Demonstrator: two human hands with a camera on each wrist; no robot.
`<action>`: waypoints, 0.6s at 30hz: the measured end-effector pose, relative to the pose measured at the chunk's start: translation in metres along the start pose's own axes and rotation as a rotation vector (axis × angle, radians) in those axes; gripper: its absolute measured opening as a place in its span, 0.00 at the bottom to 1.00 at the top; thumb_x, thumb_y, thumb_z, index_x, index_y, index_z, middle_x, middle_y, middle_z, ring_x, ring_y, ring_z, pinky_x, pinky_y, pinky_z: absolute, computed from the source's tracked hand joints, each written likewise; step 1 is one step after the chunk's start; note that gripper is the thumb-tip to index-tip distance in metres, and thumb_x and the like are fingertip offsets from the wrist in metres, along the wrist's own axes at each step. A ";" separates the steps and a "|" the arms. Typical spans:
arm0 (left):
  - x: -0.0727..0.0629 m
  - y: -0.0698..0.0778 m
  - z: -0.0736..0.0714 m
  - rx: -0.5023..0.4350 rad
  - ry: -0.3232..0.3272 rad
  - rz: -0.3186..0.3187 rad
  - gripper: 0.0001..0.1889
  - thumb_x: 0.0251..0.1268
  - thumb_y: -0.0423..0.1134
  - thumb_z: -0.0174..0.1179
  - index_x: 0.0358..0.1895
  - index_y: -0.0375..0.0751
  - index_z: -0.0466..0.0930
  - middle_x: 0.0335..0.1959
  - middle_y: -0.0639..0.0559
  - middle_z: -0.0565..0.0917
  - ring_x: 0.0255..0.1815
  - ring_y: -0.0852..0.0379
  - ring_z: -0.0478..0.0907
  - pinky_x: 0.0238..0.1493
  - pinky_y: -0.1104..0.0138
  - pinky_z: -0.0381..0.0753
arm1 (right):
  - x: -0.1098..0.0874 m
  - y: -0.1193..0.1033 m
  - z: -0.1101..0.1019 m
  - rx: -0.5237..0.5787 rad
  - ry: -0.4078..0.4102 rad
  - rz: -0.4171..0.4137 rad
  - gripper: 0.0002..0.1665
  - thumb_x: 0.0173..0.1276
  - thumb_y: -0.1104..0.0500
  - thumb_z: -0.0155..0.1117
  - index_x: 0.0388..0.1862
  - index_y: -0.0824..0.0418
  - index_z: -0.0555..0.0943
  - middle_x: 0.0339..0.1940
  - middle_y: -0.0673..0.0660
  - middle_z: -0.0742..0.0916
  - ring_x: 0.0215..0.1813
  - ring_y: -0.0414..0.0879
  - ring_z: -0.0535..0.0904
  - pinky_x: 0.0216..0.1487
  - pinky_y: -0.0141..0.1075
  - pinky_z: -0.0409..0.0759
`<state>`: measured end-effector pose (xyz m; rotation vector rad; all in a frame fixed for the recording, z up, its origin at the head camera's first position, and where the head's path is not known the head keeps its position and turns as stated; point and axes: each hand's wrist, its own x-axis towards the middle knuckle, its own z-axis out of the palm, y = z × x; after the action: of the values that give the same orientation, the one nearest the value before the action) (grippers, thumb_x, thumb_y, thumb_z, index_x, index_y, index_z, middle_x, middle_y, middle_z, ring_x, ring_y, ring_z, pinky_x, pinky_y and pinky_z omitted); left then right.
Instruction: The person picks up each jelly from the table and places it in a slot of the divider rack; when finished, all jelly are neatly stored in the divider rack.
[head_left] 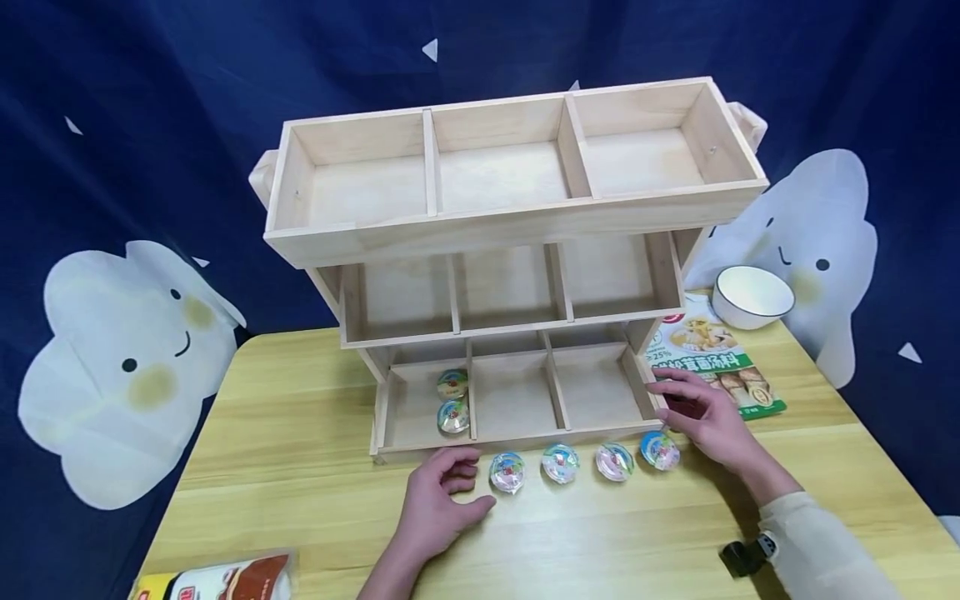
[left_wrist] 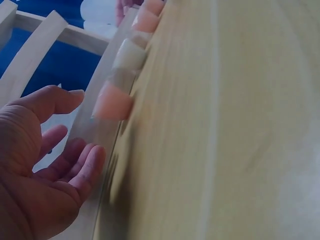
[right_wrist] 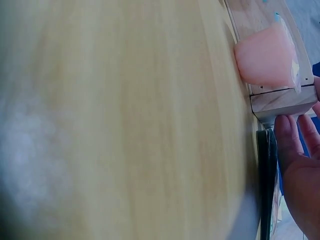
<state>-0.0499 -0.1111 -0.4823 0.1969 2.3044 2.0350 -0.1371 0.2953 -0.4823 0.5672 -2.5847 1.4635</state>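
Head view: left hand point(head_left: 438, 504) loosely curved, empty, before wooden rack point(head_left: 517, 223); right hand point(head_left: 708, 421) likewise, at rack's right end; four jelly cups point(head_left: 560, 463) along its front, two in bottom-left compartment point(head_left: 414, 408)

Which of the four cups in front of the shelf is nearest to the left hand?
The row's leftmost cup; the other three stand farther right.

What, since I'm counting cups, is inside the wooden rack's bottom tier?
Two lidded cups show in the left compartment, none elsewhere; the front board hides whatever lies right behind it.
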 end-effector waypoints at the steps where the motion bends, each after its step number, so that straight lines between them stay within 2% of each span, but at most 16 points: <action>1: 0.000 -0.001 0.002 -0.003 0.005 0.003 0.29 0.40 0.21 0.77 0.52 0.29 0.80 0.48 0.37 0.79 0.48 0.38 0.78 0.50 0.58 0.84 | 0.000 0.000 0.000 -0.001 -0.001 -0.001 0.22 0.63 0.74 0.69 0.56 0.63 0.84 0.65 0.62 0.77 0.66 0.40 0.68 0.60 0.18 0.65; 8: 0.002 -0.009 0.014 -0.002 0.022 0.039 0.31 0.38 0.21 0.78 0.52 0.31 0.81 0.45 0.40 0.79 0.46 0.40 0.78 0.48 0.59 0.85 | 0.000 0.000 -0.002 -0.006 -0.003 0.006 0.21 0.63 0.73 0.69 0.56 0.63 0.84 0.65 0.62 0.77 0.66 0.41 0.68 0.60 0.18 0.64; 18: 0.006 -0.017 0.027 0.013 0.031 0.046 0.30 0.37 0.21 0.78 0.52 0.34 0.81 0.47 0.46 0.80 0.45 0.48 0.81 0.46 0.63 0.85 | 0.000 0.000 -0.001 0.010 0.001 0.008 0.21 0.63 0.74 0.68 0.55 0.65 0.84 0.64 0.63 0.77 0.66 0.38 0.68 0.61 0.19 0.64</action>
<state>-0.0538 -0.0857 -0.5021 0.2223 2.3534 2.0595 -0.1373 0.2961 -0.4824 0.5581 -2.5835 1.4793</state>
